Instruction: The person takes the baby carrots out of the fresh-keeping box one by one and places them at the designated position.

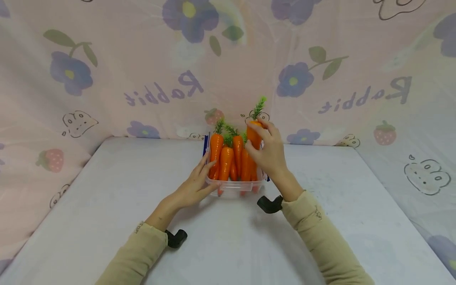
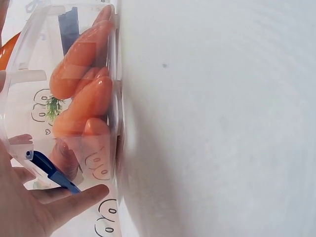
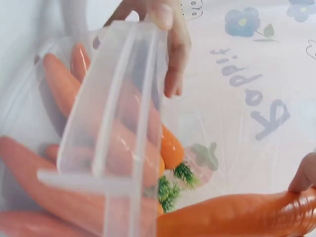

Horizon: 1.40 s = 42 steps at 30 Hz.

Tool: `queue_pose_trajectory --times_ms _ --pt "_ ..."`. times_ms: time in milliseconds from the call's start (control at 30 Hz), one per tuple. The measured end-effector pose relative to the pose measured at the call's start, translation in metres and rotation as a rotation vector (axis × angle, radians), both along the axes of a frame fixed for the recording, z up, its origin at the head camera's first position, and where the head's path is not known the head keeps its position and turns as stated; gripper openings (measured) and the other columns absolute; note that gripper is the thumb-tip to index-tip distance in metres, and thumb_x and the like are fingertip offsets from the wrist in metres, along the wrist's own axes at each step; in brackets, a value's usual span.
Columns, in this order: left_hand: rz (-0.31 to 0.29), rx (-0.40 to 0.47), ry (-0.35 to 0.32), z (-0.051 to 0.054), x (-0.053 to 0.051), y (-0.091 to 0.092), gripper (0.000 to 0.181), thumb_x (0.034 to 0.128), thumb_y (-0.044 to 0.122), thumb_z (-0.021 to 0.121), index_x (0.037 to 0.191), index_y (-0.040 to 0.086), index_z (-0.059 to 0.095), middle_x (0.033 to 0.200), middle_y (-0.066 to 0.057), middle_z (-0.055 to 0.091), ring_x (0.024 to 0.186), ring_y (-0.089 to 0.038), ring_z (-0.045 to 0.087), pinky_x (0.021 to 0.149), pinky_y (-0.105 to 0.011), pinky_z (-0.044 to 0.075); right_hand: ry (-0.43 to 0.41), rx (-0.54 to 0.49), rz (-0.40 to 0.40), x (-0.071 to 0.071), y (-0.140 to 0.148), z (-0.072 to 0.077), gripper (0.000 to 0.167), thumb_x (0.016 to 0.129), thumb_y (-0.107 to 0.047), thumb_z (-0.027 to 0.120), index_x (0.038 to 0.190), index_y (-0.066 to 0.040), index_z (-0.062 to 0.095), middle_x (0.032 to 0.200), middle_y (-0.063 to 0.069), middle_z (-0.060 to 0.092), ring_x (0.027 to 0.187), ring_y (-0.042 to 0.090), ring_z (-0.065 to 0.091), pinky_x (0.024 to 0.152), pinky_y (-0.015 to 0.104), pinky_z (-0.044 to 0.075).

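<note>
A clear plastic box (image 1: 235,185) with several orange carrots (image 1: 226,163) in it stands on the table. My left hand (image 1: 195,186) holds the box at its front left corner, thumb at the front rim and fingers along the left side. My right hand (image 1: 271,150) pinches one carrot (image 1: 253,133) near its leafy top, raised above the others at the box's right side. The right wrist view shows this held carrot (image 3: 237,215) just beyond the rim; its lower end is hidden. A blue clip (image 2: 52,170) lies by the left fingers.
The box stands near the back of the white table (image 1: 142,190). Behind it hangs a patterned cloth (image 1: 235,71), with more cloth at both sides. A black fitting (image 1: 269,204) sits at the right wrist and another black fitting (image 1: 177,239) at the left.
</note>
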State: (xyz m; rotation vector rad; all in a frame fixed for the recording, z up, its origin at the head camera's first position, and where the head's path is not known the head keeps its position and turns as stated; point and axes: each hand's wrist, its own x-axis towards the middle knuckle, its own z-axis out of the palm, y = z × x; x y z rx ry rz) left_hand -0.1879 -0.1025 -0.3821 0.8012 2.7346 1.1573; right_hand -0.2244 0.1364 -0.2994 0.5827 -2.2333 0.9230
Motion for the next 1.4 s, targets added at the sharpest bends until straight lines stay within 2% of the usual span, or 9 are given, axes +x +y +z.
queue_pose_trajectory --times_ms 167,400,667,933,1133,1400 --pt "0.005 -0.006 -0.006 -0.001 0.000 0.000 0.068 0.0972 0.040 0.052 0.151 0.008 0.024 0.162 -0.004 -0.013 0.148 -0.035 0.005 0.110 -0.064 0.023 0.014 -0.010 -0.024 -0.001 0.012 0.002 0.040 0.082 -0.006 0.065 0.122 -0.006 0.065 0.137 0.021 0.050 0.124 0.039 0.047 0.098 0.055 0.044" --pt "0.007 -0.025 0.016 0.000 0.000 0.001 0.068 0.0973 0.040 0.052 0.151 0.009 0.025 0.162 -0.006 -0.013 0.148 -0.035 0.005 0.112 -0.061 0.022 -0.003 -0.059 -0.037 -0.003 0.031 0.002 0.041 0.081 -0.005 0.068 0.123 -0.004 0.065 0.136 0.021 0.050 0.116 0.036 0.052 0.083 0.046 0.054" --pt "0.017 -0.069 0.030 0.003 0.000 0.001 0.068 0.0968 0.045 0.051 0.151 0.011 0.026 0.162 -0.006 -0.010 0.147 -0.035 0.010 0.110 -0.061 0.027 -0.013 -0.072 -0.074 -0.007 0.049 0.002 0.042 0.079 -0.003 0.066 0.121 -0.001 0.065 0.135 0.023 0.050 0.110 0.037 0.056 0.080 0.048 0.054" --pt "0.018 -0.076 0.027 0.005 0.001 0.001 0.068 0.0967 0.043 0.052 0.150 0.009 0.026 0.162 -0.007 -0.010 0.147 -0.036 0.010 0.110 -0.061 0.027 -0.084 -0.032 -0.111 -0.016 0.062 -0.018 0.041 0.079 -0.004 0.065 0.119 -0.001 0.066 0.132 0.025 0.052 0.107 0.040 0.055 0.077 0.050 0.053" --pt "0.019 -0.085 0.025 0.004 0.002 0.000 0.068 0.0967 0.044 0.052 0.150 0.010 0.026 0.162 -0.006 -0.010 0.147 -0.036 0.010 0.107 -0.063 0.030 -0.188 -0.018 -0.136 -0.024 0.071 -0.038 0.043 0.078 -0.004 0.064 0.121 -0.001 0.065 0.133 0.026 0.050 0.110 0.043 0.053 0.078 0.052 0.053" --pt "0.017 -0.091 0.035 0.004 0.001 0.001 0.070 0.0969 0.046 0.050 0.151 0.009 0.025 0.162 -0.005 -0.011 0.147 -0.035 0.009 0.107 -0.062 0.031 -0.310 0.013 -0.140 -0.035 0.079 -0.056 0.044 0.081 -0.005 0.064 0.125 0.000 0.062 0.135 0.027 0.048 0.114 0.047 0.051 0.083 0.056 0.051"
